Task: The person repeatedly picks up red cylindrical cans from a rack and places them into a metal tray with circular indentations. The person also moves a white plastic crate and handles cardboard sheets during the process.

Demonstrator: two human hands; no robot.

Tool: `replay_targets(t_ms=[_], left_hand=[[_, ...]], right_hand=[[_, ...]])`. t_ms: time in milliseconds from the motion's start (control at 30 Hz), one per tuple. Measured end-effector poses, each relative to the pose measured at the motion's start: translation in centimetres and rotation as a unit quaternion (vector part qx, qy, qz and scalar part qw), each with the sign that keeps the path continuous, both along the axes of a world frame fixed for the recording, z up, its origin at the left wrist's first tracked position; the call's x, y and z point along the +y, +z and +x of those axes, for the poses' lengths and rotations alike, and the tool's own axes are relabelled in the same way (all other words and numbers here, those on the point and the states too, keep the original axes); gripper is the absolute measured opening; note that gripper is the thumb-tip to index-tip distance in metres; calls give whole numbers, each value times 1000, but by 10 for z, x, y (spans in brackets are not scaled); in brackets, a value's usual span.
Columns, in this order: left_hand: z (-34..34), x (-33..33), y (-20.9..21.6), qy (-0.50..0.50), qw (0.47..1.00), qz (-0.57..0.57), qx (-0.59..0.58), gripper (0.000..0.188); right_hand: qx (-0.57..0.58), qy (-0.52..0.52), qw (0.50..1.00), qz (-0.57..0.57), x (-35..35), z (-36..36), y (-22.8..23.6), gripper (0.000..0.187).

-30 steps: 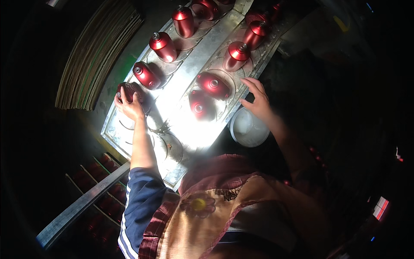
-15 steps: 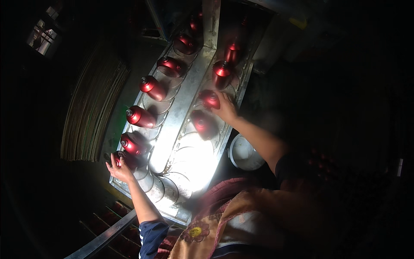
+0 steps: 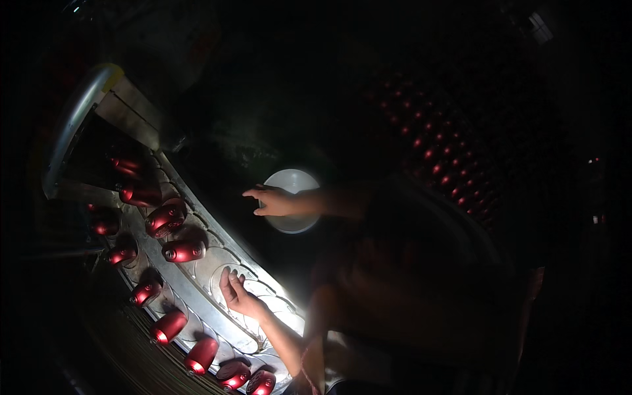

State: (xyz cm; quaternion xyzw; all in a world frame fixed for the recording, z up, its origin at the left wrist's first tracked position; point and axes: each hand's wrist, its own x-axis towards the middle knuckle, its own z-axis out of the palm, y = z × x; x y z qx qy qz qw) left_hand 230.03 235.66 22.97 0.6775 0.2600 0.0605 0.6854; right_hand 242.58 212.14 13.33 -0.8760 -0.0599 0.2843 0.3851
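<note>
My left hand (image 3: 240,295) hovers over the brightly lit part of the metal conveyor (image 3: 210,299), its fingers loosely bent and a little apart, holding nothing. The nearest bottle to it is a red metallic one (image 3: 184,250), lying tilted on a round plate. My right hand (image 3: 273,201) reaches out above a white bucket (image 3: 293,179), fingers stretched and spread, with nothing in them. Farther up the same row sits another red bottle (image 3: 166,218). More red bottles, such as this one (image 3: 201,355), line the conveyor's other row.
A metal housing with a rounded edge (image 3: 79,125) stands over the conveyor's far end. Many small red shiny pieces (image 3: 444,155) are set out in rows at the right, in deep shadow. Most of the surroundings are too dark to make out.
The head view has swung to the right. Both hands have come off the red bottles they touched; the right one is now over the bucket, the left over the lit plates.
</note>
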Motion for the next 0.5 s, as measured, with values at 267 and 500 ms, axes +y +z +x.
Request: replay_targets(t_ms=[267,500], left_hand=[[-1,-194,-33,-365,921,-39,127,16],[-50,-360,-100,-634,766,106,15,31]], right_hand=[[17,-358,926,-120,-310,-231,-53,43],[-116,-610,753,-217,-369,-393,-41,50]])
